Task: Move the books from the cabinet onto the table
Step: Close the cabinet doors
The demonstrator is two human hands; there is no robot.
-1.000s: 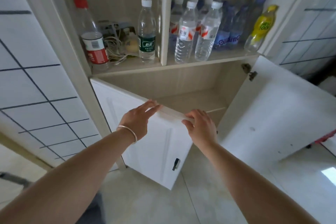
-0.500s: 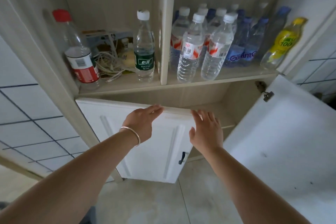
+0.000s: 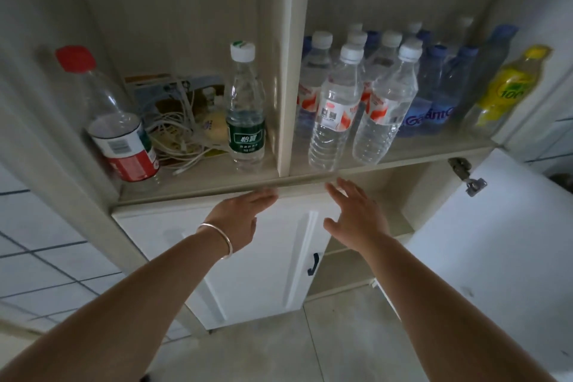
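Both hands flat-fingered and holding nothing, left hand (image 3: pixel 238 217) and right hand (image 3: pixel 356 217) at the cabinet (image 3: pixel 279 186) door's (image 3: pixel 263 257) horizontal top edge.

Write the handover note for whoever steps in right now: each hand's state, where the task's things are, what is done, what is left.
Left hand: open, fingers straight, near the left cabinet door's top edge; nothing in its grip.
Right hand: open, holding nothing.
Right cabinet door stands wide open; left door looks nearly closed.
Books: none visible; the open shelf holds water bottles and cables.
Done: cannot tell.
Left: find the books, if any remain, and put them on the table, which is out of view.
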